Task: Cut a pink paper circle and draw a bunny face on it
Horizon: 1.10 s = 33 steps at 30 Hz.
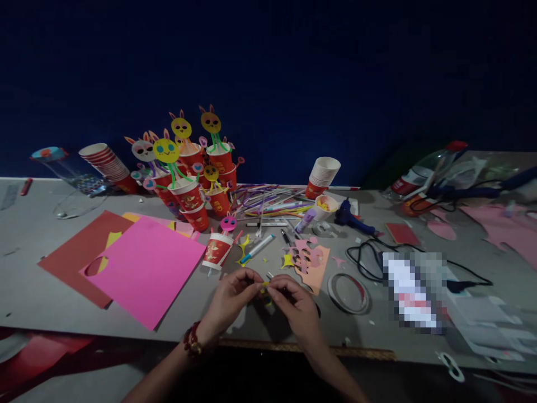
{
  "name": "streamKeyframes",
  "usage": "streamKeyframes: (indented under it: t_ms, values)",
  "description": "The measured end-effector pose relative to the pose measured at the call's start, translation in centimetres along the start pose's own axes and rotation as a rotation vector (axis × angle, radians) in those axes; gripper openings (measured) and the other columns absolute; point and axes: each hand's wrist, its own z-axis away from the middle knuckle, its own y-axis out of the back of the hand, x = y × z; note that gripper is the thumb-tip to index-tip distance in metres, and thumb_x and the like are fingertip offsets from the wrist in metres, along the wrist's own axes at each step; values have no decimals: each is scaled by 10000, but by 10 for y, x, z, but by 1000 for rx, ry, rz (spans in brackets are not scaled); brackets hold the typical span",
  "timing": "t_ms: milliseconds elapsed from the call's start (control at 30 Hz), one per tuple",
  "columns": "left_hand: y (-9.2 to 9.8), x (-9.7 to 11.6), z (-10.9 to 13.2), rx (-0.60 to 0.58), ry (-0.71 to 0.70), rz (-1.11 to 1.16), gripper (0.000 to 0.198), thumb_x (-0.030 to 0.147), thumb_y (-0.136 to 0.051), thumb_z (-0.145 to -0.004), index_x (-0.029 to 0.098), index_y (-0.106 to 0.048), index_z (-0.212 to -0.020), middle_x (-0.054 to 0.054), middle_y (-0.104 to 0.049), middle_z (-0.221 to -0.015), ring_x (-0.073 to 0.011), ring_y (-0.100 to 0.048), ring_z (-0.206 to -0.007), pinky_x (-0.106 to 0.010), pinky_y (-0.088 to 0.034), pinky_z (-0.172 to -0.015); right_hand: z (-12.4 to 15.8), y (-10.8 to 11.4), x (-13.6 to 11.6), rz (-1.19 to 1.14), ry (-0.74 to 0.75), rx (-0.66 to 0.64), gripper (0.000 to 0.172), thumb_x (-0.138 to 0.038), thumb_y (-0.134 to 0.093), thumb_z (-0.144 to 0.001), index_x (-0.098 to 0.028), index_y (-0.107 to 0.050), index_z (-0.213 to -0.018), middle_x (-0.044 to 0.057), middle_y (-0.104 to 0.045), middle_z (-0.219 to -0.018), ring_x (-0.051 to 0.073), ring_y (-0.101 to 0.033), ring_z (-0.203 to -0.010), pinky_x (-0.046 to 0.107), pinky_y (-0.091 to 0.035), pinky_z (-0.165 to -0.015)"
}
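Near the table's front edge, my left hand (pixel 234 296) and my right hand (pixel 294 302) meet with thumbs and fingers pinched together. Between the fingertips is a small yellow piece (pixel 265 286), mostly covered, so its exact kind does not show. A red beaded bracelet (pixel 193 339) circles my left wrist. Just beyond the left hand stands a red paper cup (pixel 218 252) with a pink rabbit face (pixel 229 223) on top. A blue-and-white marker (pixel 258 249) lies on the table past the fingertips, beside yellow paper scraps (pixel 244 246).
Several rabbit-topped cups (pixel 188 193) crowd the back left. Pink paper (pixel 146 266) lies left. Fuzzy stems (pixel 268 201), stacked cups (pixel 322 176) and a blue glue gun (pixel 352 219) sit behind. A tape roll (pixel 348 294) and black cable (pixel 356 257) lie right.
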Motion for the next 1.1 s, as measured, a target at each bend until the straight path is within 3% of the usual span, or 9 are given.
streamKeyframes:
  t_ms: [367, 567, 700, 867, 1100]
  values:
    - [-3, -4, 2, -1, -88, -46, 227, 351, -718, -840, 159, -621, -915, -16, -619, -838, -134, -575, -772, -231, -461, -709, 4, -2, -11, 136, 113, 28, 97, -237, -636, -886, -223, -701, -815, 48, -705, -856, 204, -672, -841, 316, -546, -790]
    - [-6, -6, 2, 5, -86, 21, 239, 354, -719, -842, 162, -605, -925, -9, -590, -819, -125, -548, -749, -224, -429, -683, 10, -7, -11, 260, 158, 54, 87, -232, -601, -913, -230, -668, -968, 59, -701, -913, 206, -672, -846, 323, -554, -790]
    - [-6, -5, 3, 2, -65, 50, 234, 343, -724, -840, 167, -595, -924, 2, -578, -803, -113, -536, -734, -215, -421, -679, 9, -8, -9, 191, 118, 90, 246, -240, -622, -897, -216, -571, -1136, 51, -673, -920, 189, -670, -827, 295, -559, -757]
    - [-6, -5, 4, -12, -66, 48, 216, 325, -721, -843, 168, -593, -917, 8, -575, -803, -104, -523, -728, -202, -411, -659, 9, -8, -9, 198, 137, 86, 180, -233, -630, -887, -222, -600, -1064, 18, -644, -851, 172, -644, -782, 277, -537, -747]
    - [-6, -6, 4, -33, -38, 153, 232, 313, -747, -816, 170, -580, -890, 14, -556, -811, -107, -515, -747, -210, -430, -690, 10, -3, -6, 168, 143, 48, 170, -175, -520, -937, -235, -623, -1058, 37, -680, -917, 175, -662, -836, 268, -540, -745]
